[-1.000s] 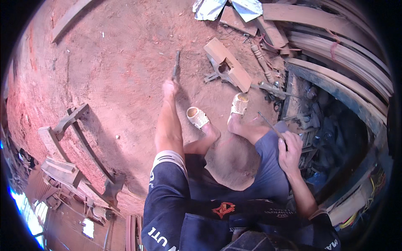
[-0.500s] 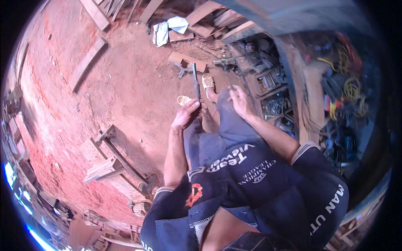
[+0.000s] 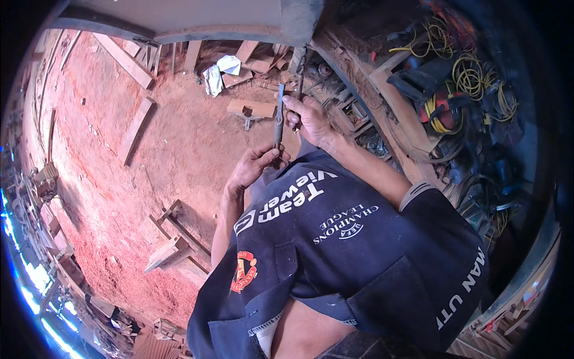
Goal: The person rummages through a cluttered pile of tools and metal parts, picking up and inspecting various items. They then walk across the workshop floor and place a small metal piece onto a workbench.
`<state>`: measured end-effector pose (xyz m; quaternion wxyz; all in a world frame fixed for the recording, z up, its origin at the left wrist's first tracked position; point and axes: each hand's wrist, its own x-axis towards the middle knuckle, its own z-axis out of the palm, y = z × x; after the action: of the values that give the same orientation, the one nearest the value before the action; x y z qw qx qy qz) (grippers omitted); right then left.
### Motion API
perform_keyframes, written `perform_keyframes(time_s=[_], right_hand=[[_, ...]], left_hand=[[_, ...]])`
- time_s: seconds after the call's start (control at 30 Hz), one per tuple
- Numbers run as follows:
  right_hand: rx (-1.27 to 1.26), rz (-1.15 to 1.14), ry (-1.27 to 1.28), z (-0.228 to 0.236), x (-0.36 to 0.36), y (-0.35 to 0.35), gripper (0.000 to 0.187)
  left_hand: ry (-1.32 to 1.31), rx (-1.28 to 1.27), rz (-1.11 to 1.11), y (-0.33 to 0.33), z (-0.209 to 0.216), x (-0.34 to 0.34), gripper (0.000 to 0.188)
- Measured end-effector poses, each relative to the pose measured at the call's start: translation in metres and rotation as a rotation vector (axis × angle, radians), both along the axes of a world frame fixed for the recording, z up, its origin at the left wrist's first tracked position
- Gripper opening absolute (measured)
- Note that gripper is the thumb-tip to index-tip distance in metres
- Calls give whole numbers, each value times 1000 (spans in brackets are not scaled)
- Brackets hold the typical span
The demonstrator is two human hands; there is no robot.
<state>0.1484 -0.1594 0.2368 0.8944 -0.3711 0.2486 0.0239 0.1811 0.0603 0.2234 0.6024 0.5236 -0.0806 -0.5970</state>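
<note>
My left hand (image 3: 254,166) is closed round the lower end of a chisel (image 3: 279,116), which stands upright with its flat blade up. Beside it, my right hand (image 3: 311,119) is raised, its fingers closed on a dark, thin rod (image 3: 301,75) with a twisted upper part, like a drill bit. The thumb and forefinger of that hand come up against or very near the chisel blade. Both tools point away from me, side by side over my lap. The rod's lower end is mostly hidden by my fingers.
A wooden block with a hole (image 3: 251,108) lies on the dirt floor ahead. Planks (image 3: 139,131) lie at the left, near a low wooden stand (image 3: 173,248). Yellow cables (image 3: 469,78) and tools crowd the right side. A grey panel (image 3: 215,17) spans the top.
My right hand has risen from by my right knee and moved left to the chisel, with the dark rod now plainly showing in it. My left hand still holds the chisel. The view has tilted.
</note>
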Motion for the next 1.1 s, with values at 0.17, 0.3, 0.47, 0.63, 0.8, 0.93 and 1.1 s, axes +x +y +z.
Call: perform_keyframes(time_s=[0.17,0.3,0.47,0.63,0.8,0.93,1.1], right_hand=[[-39,-35,-29,4,-5,-39,22],[-47,-36,-35,3,-2,-58,20],[-57,-5,-15,-1,2,-72,16],[102,51,-66,-1,4,-83,10],[105,152,-164,8,7,-94,13],[96,181,-190,16,12,-105,21],[74,199,-203,20,15,-114,26]], left_hand=[[-19,18,-7,-34,-2,-4,31],[-73,11,-10,-54,-6,-5,30],[-66,24,16,-68,-6,-11,31],[-107,42,38,-75,0,-14,31],[-289,92,111,-86,2,-15,29],[-423,127,186,-97,4,-17,29],[-412,115,250,-106,20,-22,29]])
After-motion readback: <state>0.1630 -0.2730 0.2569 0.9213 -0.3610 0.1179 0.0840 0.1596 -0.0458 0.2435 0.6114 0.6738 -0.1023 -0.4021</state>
